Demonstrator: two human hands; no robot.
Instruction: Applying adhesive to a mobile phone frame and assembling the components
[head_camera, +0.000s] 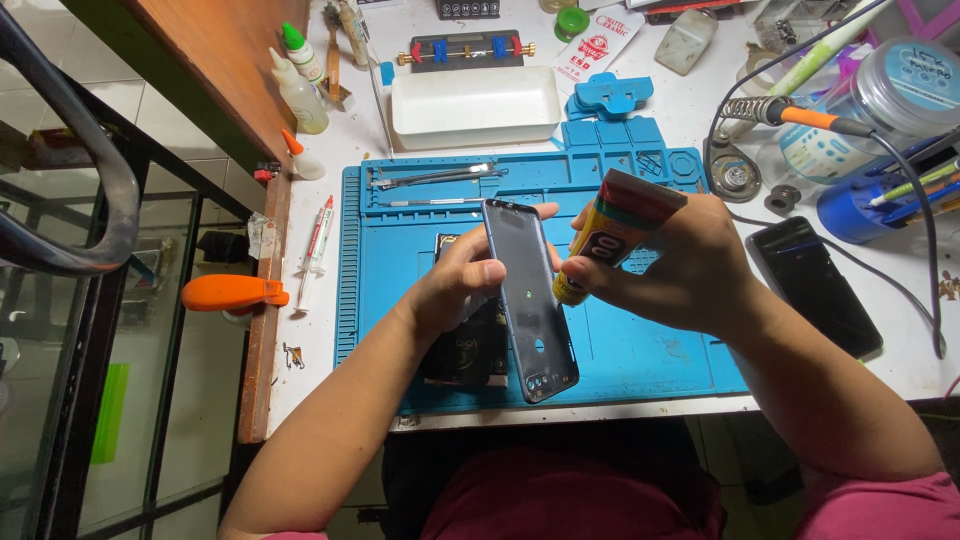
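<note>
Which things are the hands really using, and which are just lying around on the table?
In use:
- left hand holding the dark phone back cover
- right hand holding the yellow glue tube against the cover's edge
- blue work mat underneath

Lying about:
- white tray
- soldering iron
- black phone
- syringe
- squeeze bottles
- tweezers

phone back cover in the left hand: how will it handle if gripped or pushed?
The back cover looks like a thin, empty shell, so probably light and somewhat flexible. The left hand holds it by its edges; its glossy face may be slippery. Lying flat on the blue mat, it would likely slide, not roll.
</note>
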